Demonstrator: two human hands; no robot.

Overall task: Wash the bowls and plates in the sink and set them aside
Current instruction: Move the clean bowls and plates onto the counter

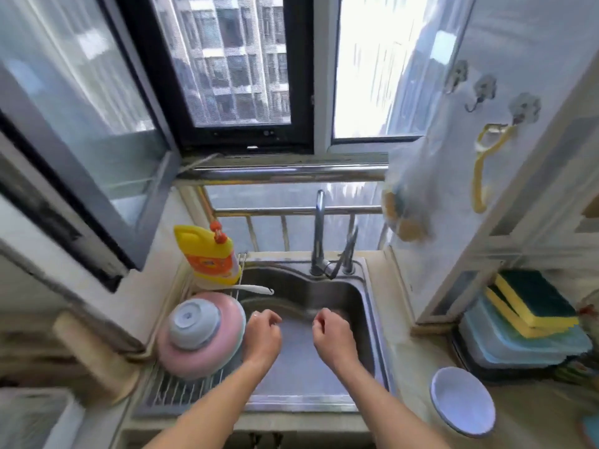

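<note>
Hovering over the sink, the left hand and right hand are held loosely curled, with nothing gripped. A grey bowl is seen upturned on a pink plate in the rack at left. Another bowl is set on the table at right.

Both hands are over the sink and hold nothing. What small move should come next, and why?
Probably the right hand should reach to the pale bowl on the counter right of the sink and bring it under the faucet. The basin looks free of dishes, the pink bowl and grey bowl already lie upside down on the rack, and the left hand holds nothing too.
</note>
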